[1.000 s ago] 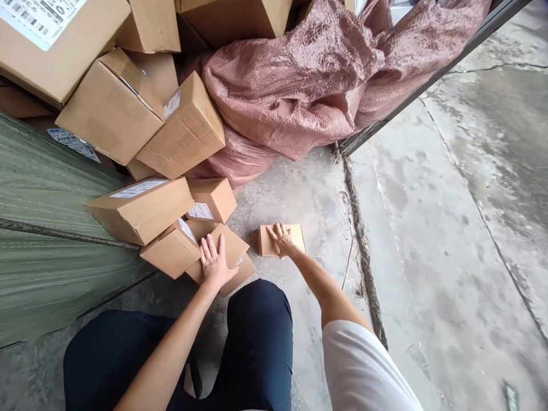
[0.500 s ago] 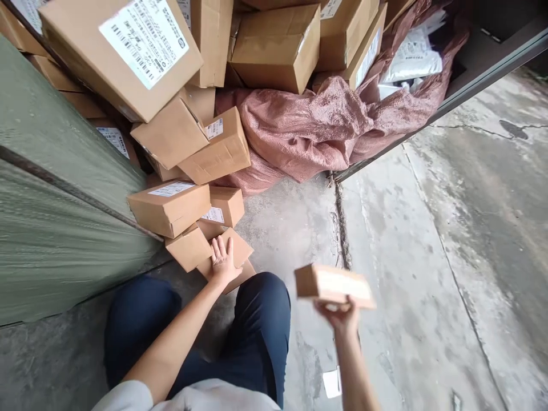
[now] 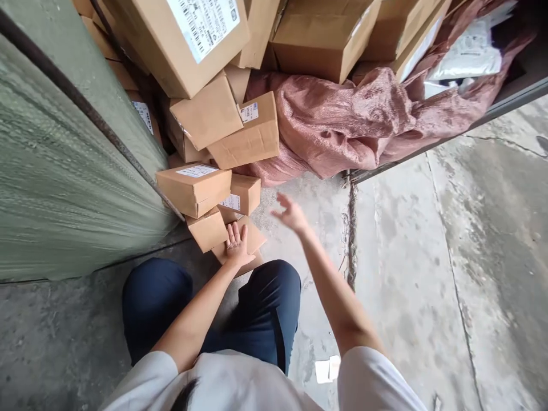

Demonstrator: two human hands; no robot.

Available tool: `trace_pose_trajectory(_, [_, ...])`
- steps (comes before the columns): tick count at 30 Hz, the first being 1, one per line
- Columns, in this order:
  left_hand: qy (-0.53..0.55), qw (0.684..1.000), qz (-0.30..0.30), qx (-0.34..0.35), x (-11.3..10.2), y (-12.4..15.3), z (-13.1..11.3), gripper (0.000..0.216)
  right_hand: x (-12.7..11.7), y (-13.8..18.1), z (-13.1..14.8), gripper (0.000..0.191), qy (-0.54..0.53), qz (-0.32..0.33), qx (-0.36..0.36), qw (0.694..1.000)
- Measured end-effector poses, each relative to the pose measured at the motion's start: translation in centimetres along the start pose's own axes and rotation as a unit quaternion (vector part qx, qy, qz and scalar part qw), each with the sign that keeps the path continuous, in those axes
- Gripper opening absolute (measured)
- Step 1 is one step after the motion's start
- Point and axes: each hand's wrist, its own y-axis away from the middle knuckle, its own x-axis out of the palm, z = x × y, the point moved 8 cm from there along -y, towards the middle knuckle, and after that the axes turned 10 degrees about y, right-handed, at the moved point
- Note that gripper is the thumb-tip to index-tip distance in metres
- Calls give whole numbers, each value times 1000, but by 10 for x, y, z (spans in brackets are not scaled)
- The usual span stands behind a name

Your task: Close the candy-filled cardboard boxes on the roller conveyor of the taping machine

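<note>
My left hand lies flat, fingers spread, on a flat brown cardboard box that rests on the concrete floor at the foot of a pile of boxes. My right hand hovers open and empty in the air above the floor, just right of a small labelled box. A longer labelled box and another small box sit just left of my left hand. The small box my right hand held earlier is out of view.
A tall heap of cardboard boxes leans over a pink woven sack. A green woven sack fills the left. My knees in dark trousers are below. A metal rail, a floor crack and a paper scrap lie right.
My right hand picked the small box up from the floor, carried it to the right, and is now back near the pile empty. My left hand stayed on the flat box.
</note>
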Motion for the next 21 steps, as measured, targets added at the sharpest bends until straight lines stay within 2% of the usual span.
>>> trace_pose_trajectory(2, [28,999,21,4,-9,3,-1,132,63,10,23,106,115,103,-43,987])
trace_pose_trajectory(3, [51,998,33,17,-16,7,-2,128,92,18,34,116,186,153,-87,967])
trace_pose_trajectory(5, [121,988,66,65,-34,24,-3,97,138,35,55,132,303,217,-197,907])
trace_pose_trajectory(7, [205,966,87,129,-58,51,-1,56,164,42,69,136,350,238,-282,861])
trace_pose_trajectory(8, [237,956,75,159,-75,67,2,43,172,41,72,133,359,249,-308,845])
trace_pose_trajectory(9, [256,948,40,183,-93,82,8,37,177,38,75,129,363,261,-325,833])
trace_pose_trajectory(11, [254,939,-95,212,-136,109,22,33,183,30,76,119,365,283,-344,817])
trace_pose_trajectory(13, [220,919,-260,200,-175,131,38,34,184,24,76,118,371,293,-346,810])
trace_pose_trajectory(15, [182,889,-388,162,-203,140,50,43,185,25,79,129,373,302,-343,808])
trace_pose_trajectory(17, [155,861,-466,136,-224,134,54,57,185,32,82,141,364,313,-334,811])
trace_pose_trajectory(19, [151,834,-515,129,-243,118,56,67,184,41,85,147,352,320,-325,817])
trace_pose_trajectory(21, [183,812,-537,138,-262,95,59,63,175,48,85,147,343,326,-320,821])
